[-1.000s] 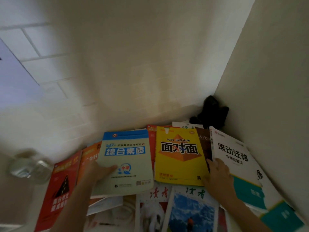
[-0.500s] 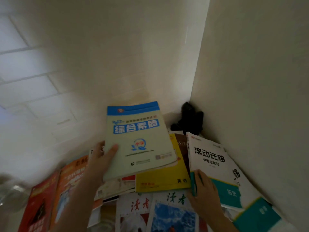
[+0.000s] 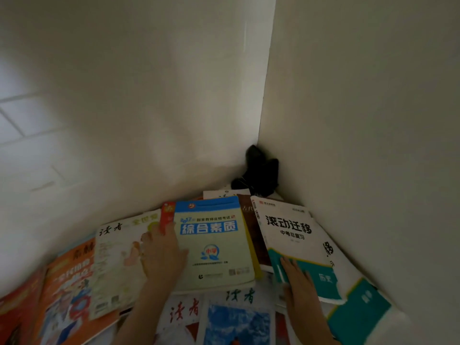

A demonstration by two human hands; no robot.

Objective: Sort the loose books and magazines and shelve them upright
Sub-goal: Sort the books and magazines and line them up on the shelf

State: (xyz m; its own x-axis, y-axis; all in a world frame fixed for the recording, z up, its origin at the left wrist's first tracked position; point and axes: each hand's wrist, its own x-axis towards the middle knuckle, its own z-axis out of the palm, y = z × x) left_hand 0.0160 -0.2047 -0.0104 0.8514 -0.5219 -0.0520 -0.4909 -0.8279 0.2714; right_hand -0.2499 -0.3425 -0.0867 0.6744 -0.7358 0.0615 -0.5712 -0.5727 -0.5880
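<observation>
Hands rest on books titled 综合素质 [image 3: 211, 242] and 滚动迁移 [image 3: 291, 235].

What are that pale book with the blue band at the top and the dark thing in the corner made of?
The pale book with the blue band looks like paper with a soft, fairly matte card cover: printed text, thin edges, little shine. The dark thing in the corner is harder to tell; its limp, lumpy shape and dull black surface suggest cloth or soft leather, but the dim light leaves it open.
</observation>
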